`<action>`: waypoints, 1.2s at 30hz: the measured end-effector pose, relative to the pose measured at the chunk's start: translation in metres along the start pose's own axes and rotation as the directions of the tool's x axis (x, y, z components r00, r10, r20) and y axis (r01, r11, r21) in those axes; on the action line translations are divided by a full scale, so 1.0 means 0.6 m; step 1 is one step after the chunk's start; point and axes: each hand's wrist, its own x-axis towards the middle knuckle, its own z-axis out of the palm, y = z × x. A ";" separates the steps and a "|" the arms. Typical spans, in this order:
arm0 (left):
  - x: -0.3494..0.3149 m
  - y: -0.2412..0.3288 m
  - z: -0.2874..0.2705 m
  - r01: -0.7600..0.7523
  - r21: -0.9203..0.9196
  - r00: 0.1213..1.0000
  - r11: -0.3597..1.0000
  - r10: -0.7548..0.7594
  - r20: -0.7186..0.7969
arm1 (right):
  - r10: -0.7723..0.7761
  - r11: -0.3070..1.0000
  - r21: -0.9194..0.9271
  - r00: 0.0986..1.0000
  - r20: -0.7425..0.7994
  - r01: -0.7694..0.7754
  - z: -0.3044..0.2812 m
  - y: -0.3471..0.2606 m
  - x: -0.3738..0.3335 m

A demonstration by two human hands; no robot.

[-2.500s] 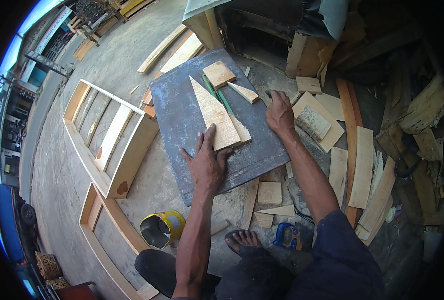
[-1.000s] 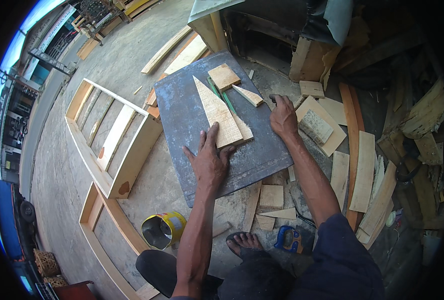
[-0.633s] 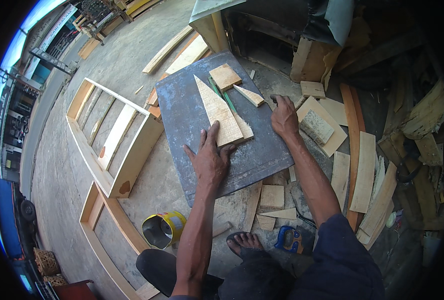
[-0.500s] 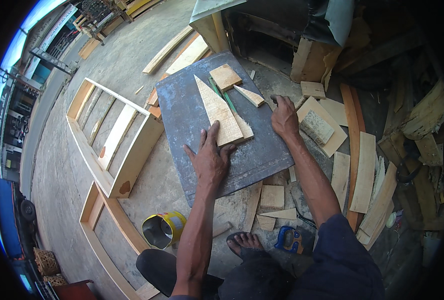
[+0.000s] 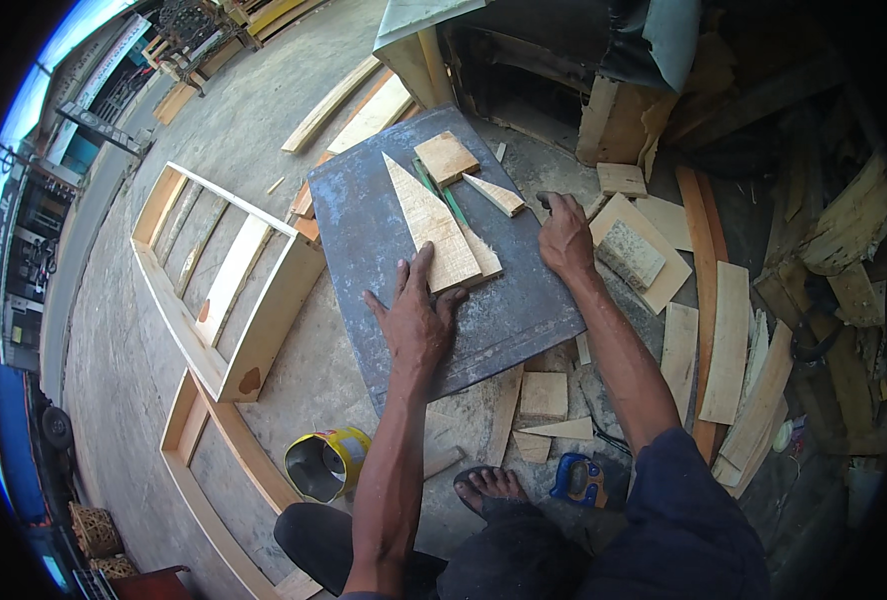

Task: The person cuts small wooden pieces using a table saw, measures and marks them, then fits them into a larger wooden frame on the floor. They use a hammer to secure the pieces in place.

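The wooden wedge (image 5: 432, 228) was found flat on the grey board (image 5: 384, 260), pinned under the spread fingers (image 5: 422, 272) of the left hand (image 5: 416, 325). The right hand (image 5: 567, 236) was closed over the board's edge.

The left hand (image 5: 416, 322) lies flat on a dark grey metal worktop (image 5: 374, 235), fingers (image 5: 423, 266) touching a long triangular wooden wedge (image 5: 426, 220). The right hand (image 5: 566, 236) rests at the worktop's right edge. A yellow tin can (image 5: 327, 463) lies on the floor below.
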 end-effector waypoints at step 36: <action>0.020 -0.013 0.007 -0.001 0.013 1.000 1.000 0.001 -0.018 | 0.024 0.999 0.039 0.999 0.022 -0.025 -0.004 -0.003 0.001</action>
